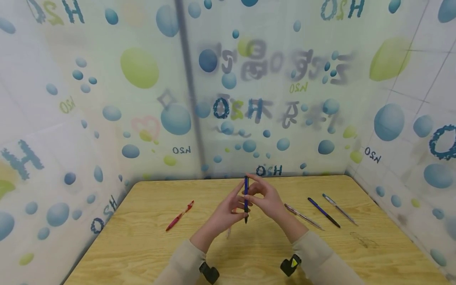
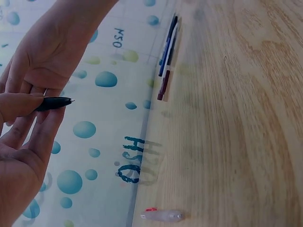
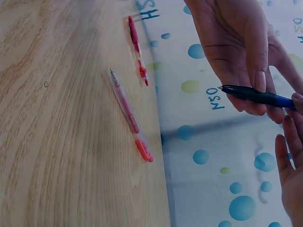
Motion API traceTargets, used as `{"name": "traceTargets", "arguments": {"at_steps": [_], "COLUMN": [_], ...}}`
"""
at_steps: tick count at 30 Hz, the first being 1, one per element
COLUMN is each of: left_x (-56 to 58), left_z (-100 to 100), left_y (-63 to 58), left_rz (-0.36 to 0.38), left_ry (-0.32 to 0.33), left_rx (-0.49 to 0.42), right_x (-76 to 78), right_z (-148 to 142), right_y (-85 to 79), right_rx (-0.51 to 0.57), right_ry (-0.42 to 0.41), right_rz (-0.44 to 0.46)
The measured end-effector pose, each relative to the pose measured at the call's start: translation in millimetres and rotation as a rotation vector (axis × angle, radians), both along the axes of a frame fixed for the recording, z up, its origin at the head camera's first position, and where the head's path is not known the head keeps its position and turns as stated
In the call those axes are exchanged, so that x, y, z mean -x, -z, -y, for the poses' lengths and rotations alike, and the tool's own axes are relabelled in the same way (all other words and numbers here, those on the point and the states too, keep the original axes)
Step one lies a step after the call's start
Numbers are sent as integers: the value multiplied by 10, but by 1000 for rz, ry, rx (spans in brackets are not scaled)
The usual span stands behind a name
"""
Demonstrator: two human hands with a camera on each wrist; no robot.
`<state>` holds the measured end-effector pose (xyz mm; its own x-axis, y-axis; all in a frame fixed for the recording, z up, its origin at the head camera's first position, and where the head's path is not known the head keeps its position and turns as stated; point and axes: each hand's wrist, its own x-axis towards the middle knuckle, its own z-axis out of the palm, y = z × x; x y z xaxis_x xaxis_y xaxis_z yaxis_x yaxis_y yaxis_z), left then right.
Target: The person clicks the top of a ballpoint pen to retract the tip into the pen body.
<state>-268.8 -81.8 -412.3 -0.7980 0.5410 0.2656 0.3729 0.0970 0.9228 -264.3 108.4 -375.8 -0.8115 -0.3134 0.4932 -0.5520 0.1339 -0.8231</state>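
A blue pen (image 1: 246, 204) with a black grip stands upright between both hands, raised in front of the person, its tip down. My left hand (image 1: 226, 213) pinches the lower part, the thumb lying on the black grip (image 3: 251, 94) near the metal point. Higher up, my right hand (image 1: 265, 200) holds the barrel with its thumb, while its index finger reaches to the top end. In the left wrist view the black tip end (image 2: 56, 103) sticks out past the left thumb. A clear pen with red parts (image 3: 127, 109) lies on the table, partly hidden behind the left hand in the head view.
On the wooden table (image 1: 142, 245), a red pen (image 1: 179, 216) lies to the left. To the right lie a clear pen with a dark red end (image 1: 304, 217), a blue and black pen (image 1: 324, 212) and a clear blue-capped pen (image 1: 340, 209). Bubble-printed sheeting (image 1: 139, 67) encloses the table's back and sides.
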Motion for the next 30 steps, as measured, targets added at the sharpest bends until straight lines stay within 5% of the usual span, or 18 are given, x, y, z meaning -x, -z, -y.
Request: {"name": "traceTargets", "arguments": {"at_steps": [10,16,30], "left_x": [-126,-22,-43], "left_z": [-51,-64,-61], "left_y": [-192,-41,-28], "left_rz": [-7,-22,-43], "left_ry": [6,11,45], "left_rx": [-8,-13,-23], "right_x": [6,26,-23], "right_z": [-30,-53,-54], "right_y": [-47,-39,-75], "right_rx": [36,81,113], "right_ry": [-50,-98,-91], "right_rz": [1,14,42]}}
